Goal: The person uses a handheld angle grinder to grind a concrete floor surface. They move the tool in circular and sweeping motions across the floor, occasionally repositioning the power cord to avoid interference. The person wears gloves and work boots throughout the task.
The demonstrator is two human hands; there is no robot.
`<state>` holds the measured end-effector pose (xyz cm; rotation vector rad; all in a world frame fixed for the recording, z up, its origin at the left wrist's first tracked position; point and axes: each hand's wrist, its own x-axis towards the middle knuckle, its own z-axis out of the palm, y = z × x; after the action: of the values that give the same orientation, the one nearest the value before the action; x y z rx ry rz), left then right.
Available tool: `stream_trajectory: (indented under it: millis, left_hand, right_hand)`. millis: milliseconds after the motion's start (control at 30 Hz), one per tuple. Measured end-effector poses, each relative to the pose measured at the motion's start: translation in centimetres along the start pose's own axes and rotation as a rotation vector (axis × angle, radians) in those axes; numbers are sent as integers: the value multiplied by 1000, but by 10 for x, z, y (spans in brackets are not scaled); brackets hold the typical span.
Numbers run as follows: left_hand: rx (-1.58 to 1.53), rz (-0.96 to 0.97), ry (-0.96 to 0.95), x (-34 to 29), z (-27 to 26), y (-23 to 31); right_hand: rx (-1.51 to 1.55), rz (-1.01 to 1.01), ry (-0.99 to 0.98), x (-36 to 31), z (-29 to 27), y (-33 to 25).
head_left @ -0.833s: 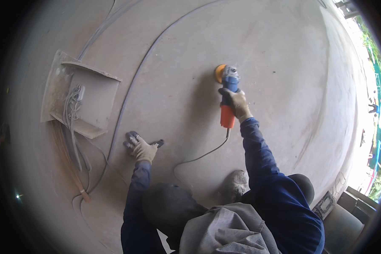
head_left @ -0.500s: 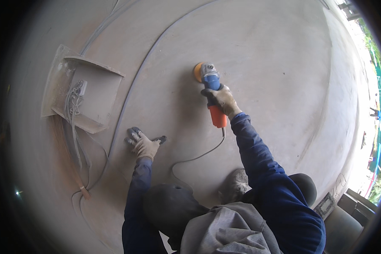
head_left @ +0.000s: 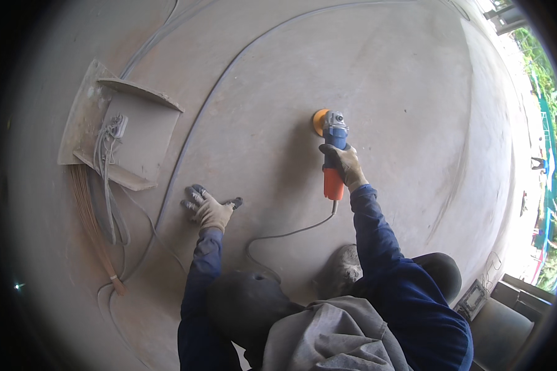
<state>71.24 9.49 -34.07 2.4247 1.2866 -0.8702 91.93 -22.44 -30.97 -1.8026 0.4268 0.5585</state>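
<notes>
My right hand [head_left: 348, 166], in a pale glove with dark fingers, wraps round the body of an angle grinder [head_left: 335, 137]. The tool has a blue and orange body and a silver head, and its yellow disc [head_left: 319, 122] is at the grey floor; whether it touches cannot be made out. From the grinder's rear a grey cord [head_left: 291, 234] curls back toward my knees. My left hand [head_left: 210, 209], gloved alike, rests on the floor to the left with its fingers spread and nothing in it.
A steel channel piece [head_left: 139, 136] with a bundled cable and white socket [head_left: 119, 127] lies at left, near a bundle of thin brown rods [head_left: 96, 229]. A long grey cable [head_left: 195, 127] curves across the floor. Outdoor ground with greenery [head_left: 541, 74] shows at the right edge.
My right hand has moved the grinder to the right and a little nearer to me. The left hand stays in the same place on the floor.
</notes>
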Motion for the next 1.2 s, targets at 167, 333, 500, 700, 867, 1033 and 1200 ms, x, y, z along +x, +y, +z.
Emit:
stream_trajectory:
  millis: [167, 333, 500, 700, 867, 1033, 1200]
  left_hand:
    - [16, 17, -47, 10, 10, 1]
    - [-12, 18, 8, 7, 7, -2]
    - [28, 3, -22, 17, 12, -6]
    - [-15, 14, 21, 7, 5, -5]
    - [7, 15, 31, 9, 5, 1]
    - [6, 24, 38, 0, 2, -1]
    - [3, 75, 63, 6, 15, -17]
  right_hand:
    - [70, -14, 21, 20, -6, -12]
    - [59, 26, 96, 18, -19, -9]
    - [51, -3, 79, 18, -25, -9]
    - [28, 2, 2, 26, -8, -9]
    - [-209, -88, -212, 3, 14, 11]
    - [-422, -52, -305, -57, 17, 12]
    - [-154, 10, -226, -54, -19, 51]
